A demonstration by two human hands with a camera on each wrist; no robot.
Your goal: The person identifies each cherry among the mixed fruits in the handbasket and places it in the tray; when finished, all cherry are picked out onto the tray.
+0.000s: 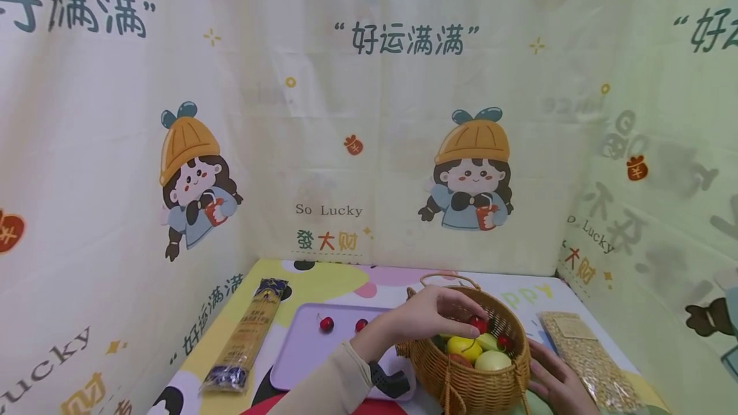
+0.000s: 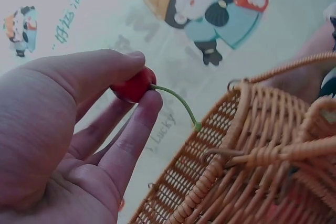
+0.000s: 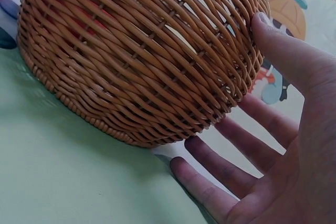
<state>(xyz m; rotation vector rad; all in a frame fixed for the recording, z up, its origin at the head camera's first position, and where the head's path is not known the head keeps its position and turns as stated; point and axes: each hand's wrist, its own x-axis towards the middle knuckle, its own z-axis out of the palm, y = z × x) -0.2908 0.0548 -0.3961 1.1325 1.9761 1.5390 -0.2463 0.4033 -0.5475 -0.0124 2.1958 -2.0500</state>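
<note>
My left hand [image 1: 429,314] is over the wicker basket [image 1: 429,370] and pinches a red cherry [image 2: 135,85] between thumb and fingertips. The cherry's curved green stem [image 2: 181,100] points towards the basket's rim in the left wrist view. Inside the basket lie a yellow lemon-like fruit [image 1: 464,349], a pale green round fruit [image 1: 492,360] and another cherry [image 1: 505,342]. My right hand [image 1: 556,380] rests against the basket's right side. In the right wrist view its thumb touches the wicker wall [image 3: 142,61], and its fingers spread, fairly straight, by the lower edge.
A purple tray [image 1: 294,364] left of the basket bears a cherry [image 1: 326,324] and a second cherry [image 1: 361,325] near my left forearm. A pack of noodles [image 1: 248,335] lies farther left. To the right lies a clear bag of pale grains [image 1: 588,357]. Printed cloth walls surround the table.
</note>
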